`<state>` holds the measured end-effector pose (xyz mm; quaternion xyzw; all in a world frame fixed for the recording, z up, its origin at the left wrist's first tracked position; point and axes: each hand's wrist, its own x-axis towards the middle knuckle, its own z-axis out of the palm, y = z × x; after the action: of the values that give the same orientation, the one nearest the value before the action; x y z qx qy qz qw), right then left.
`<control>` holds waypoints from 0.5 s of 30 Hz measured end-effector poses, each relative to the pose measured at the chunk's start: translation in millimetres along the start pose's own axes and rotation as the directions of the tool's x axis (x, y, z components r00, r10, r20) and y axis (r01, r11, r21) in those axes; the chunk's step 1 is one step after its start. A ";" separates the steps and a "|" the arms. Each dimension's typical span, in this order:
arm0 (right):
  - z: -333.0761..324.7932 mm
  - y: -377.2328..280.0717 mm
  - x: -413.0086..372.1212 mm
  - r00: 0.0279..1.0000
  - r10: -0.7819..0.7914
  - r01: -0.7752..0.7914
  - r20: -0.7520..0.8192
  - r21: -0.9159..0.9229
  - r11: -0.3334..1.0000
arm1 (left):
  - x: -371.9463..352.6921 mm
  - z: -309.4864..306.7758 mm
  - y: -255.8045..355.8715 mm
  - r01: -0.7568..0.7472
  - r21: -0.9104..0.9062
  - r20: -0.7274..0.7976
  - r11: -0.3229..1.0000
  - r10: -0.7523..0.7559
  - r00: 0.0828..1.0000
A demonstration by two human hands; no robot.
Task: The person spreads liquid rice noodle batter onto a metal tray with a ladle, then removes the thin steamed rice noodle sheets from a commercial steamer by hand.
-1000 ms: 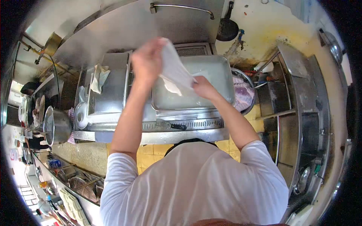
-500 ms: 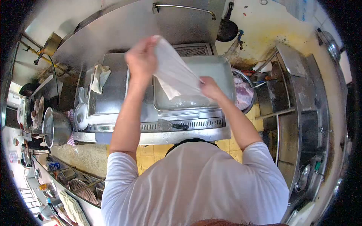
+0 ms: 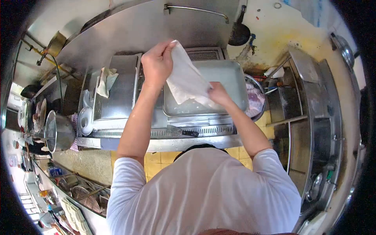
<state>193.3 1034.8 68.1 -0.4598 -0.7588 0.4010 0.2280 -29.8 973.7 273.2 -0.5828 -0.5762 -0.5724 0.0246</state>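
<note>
A thin white cloth (image 3: 186,74) hangs stretched between my two hands, over the left part of a large metal tray (image 3: 168,106) holding cloudy liquid. My left hand (image 3: 157,64) pinches its upper corner, raised above the tray's far left corner. Lower and to the right, my right hand (image 3: 219,94) grips the other end over the tray. The loose lower edge droops in pale folds close over the liquid. A scraper with a black handle (image 3: 190,133) lies on the slotted front ledge, nearer to me than the tray.
A crumpled cloth (image 3: 106,82) lies on the steel surface at left. A metal bowl of raw meat (image 3: 255,100) stands right of the tray. A large pot (image 3: 58,131) is at far left, steel shelving (image 3: 309,117) at right. A faucet (image 3: 197,8) juts out behind.
My left hand has shifted slightly right, and the cloth hangs more gathered, its lower edge reaching further right under my right hand. The whole view has shifted a little.
</note>
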 end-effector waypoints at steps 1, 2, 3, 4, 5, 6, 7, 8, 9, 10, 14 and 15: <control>-9.2 -11.6 0.0 1.000 -0.005 0.005 0.012 -0.001 1.000 | -1.7 -1.2 -6.8 -0.025 0.006 -0.011 1.000 0.025 1.000; -22.7 -21.5 0.0 1.000 -0.006 0.006 0.026 -0.006 1.000 | -3.2 -0.6 -13.0 -0.051 0.010 -0.017 0.999 0.051 0.999; -39.2 -41.5 -3.5 0.999 -0.003 0.003 0.035 -0.010 1.000 | -6.2 5.3 -14.6 -0.102 -0.005 -0.024 0.995 0.102 0.994; -45.4 -76.2 -4.7 0.980 -0.183 0.194 -0.074 0.182 0.964 | -11.8 11.7 -12.2 -0.096 -0.007 -0.019 0.995 0.095 0.995; -43.1 -109.7 0.0 0.917 -0.334 0.391 -0.217 0.338 0.856 | -16.4 18.8 -8.2 -0.144 -0.004 0.035 0.990 0.144 0.989; -39.4 -124.4 8.9 0.918 -0.332 0.390 -0.217 0.337 0.857 | -19.4 25.8 -4.8 -0.195 -0.003 0.088 0.981 0.194 0.977; -35.9 -135.8 18.5 0.948 -0.284 0.319 -0.146 0.359 0.877 | -20.4 31.7 -2.3 -0.212 -0.014 0.103 0.977 0.213 0.972; -35.0 -140.8 24.0 0.969 -0.237 0.247 -0.075 0.376 0.893 | -18.2 31.0 -1.9 -0.215 -0.015 0.104 0.976 0.216 0.971; -32.0 -134.6 21.3 0.968 -0.237 0.249 -0.081 0.378 0.892 | -12.6 25.6 3.0 -0.209 -0.017 0.081 0.978 0.210 0.974; -26.0 -120.5 15.7 0.988 -0.153 0.149 -0.017 0.347 0.926 | -8.1 21.2 4.0 -0.203 -0.021 0.057 0.979 0.204 0.977; -36.7 -63.0 18.1 0.989 0.008 -0.025 0.147 0.115 0.993 | -12.1 19.3 -10.2 -0.118 -0.001 0.054 0.993 0.118 0.992; -40.3 -76.4 20.3 0.989 0.006 -0.024 0.149 0.116 0.993 | -12.9 22.3 -8.3 -0.163 0.011 0.053 0.987 0.162 0.985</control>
<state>173.2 1049.2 153.3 -0.4202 -0.7452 0.4799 0.1944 -17.3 983.5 251.3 -0.6423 -0.5315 -0.5489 0.0609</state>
